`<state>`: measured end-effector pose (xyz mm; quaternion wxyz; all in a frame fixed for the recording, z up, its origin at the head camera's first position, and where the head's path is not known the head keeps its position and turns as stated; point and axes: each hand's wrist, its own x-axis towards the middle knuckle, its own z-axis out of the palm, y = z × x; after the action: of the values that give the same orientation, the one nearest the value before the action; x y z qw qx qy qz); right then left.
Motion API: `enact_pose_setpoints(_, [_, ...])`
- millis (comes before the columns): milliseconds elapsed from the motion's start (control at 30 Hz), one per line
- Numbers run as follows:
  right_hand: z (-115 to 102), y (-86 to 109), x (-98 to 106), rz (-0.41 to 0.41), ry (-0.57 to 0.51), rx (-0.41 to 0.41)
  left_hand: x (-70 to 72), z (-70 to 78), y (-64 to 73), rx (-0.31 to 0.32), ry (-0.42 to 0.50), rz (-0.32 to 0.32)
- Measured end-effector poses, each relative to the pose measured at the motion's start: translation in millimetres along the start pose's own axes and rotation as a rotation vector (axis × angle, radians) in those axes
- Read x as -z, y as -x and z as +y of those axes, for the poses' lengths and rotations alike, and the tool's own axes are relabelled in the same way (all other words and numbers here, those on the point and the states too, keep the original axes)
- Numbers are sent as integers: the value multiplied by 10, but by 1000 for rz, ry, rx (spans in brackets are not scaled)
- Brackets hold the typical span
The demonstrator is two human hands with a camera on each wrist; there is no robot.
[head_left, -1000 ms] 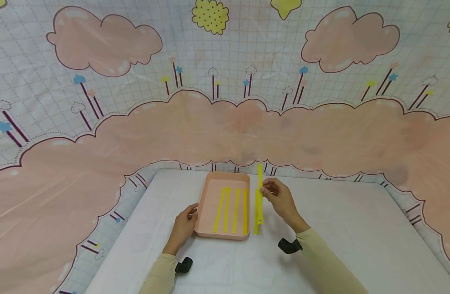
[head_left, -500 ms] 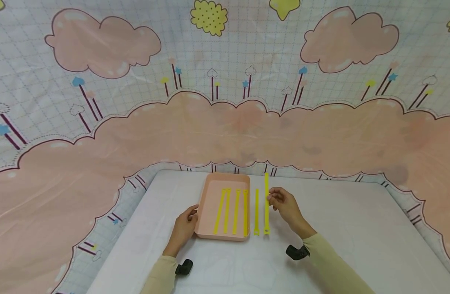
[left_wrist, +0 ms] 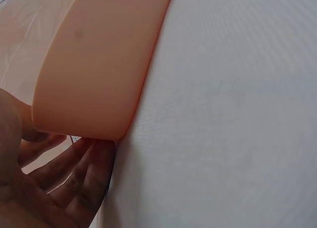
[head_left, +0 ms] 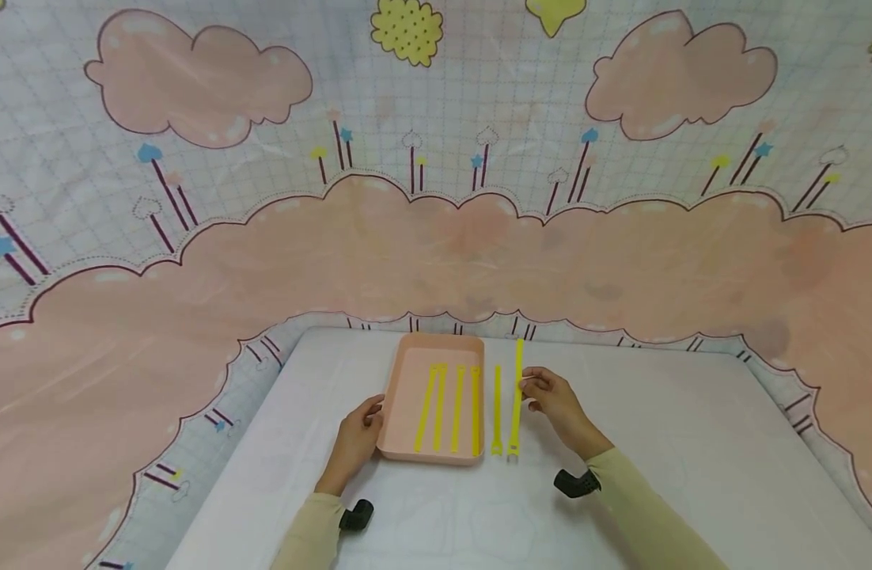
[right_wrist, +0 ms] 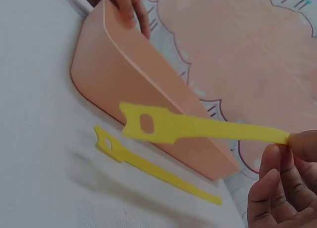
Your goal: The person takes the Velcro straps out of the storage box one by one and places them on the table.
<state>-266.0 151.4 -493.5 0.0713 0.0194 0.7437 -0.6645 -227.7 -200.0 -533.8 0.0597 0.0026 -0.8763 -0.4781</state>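
My right hand [head_left: 559, 408] pinches a yellow hook-and-loop cable tie [head_left: 516, 423] between thumb and fingers, right of the tray. In the right wrist view, the slotted head of this cable tie [right_wrist: 153, 125] points away from the fingers, above the table. A second yellow cable tie [head_left: 497, 404] lies on the table between it and the tray. Several more yellow cable ties [head_left: 439, 408] lie lengthwise inside the pink tray [head_left: 407, 396]. My left hand [head_left: 355, 439] holds the tray's left side; in the left wrist view, its fingers [left_wrist: 91, 183] are at the tray's corner.
The white table [head_left: 657, 451] extends around the tray on both sides. Behind it hangs a patterned cloth [head_left: 436, 253] with pink clouds. A black device [head_left: 577, 483] is worn at the right wrist and another black device [head_left: 356, 515] at the left.
My right hand has moved right and toward me with its cable tie, away from the one lying beside the tray. The left hand and tray have stayed in place.
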Motion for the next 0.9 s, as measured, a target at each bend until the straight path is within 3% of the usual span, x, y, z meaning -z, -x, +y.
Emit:
enact_pose_setpoints(400, [-15, -21, 52, -1, 6, -26, -5, -2, -30, 6, 3, 4])
enact_pose_setpoints(900, [137, -152, 91, 14, 73, -49, -13, -17, -41, 20, -5, -1])
